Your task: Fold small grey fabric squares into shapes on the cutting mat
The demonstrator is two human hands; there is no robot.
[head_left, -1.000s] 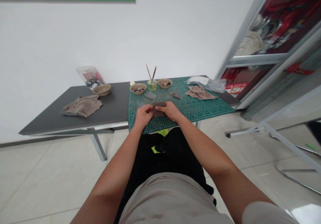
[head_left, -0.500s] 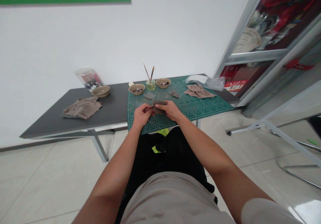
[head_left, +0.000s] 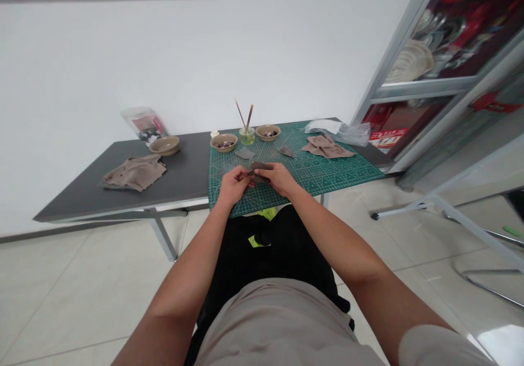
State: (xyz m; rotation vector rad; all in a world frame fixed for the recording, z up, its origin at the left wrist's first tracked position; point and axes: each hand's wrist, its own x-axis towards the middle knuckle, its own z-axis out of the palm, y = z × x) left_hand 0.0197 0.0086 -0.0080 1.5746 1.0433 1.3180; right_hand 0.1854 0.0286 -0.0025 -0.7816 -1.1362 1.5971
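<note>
Two bare hands, left hand [head_left: 233, 187] and right hand [head_left: 280, 179], pinching a dark flat sheet [head_left: 262, 165] over a green cutting mat [head_left: 327, 177].
Fingers closed on its edges, mid-mat; risk of the thin piece slipping through any slackened pinch.

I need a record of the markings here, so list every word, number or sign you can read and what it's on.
Red-and-white label on the shelf: printed characters, too blurred to read.
Clear plastic pouch: printed insert, too small to read.
Green cutting mat: edge markings, too small to read.
</note>
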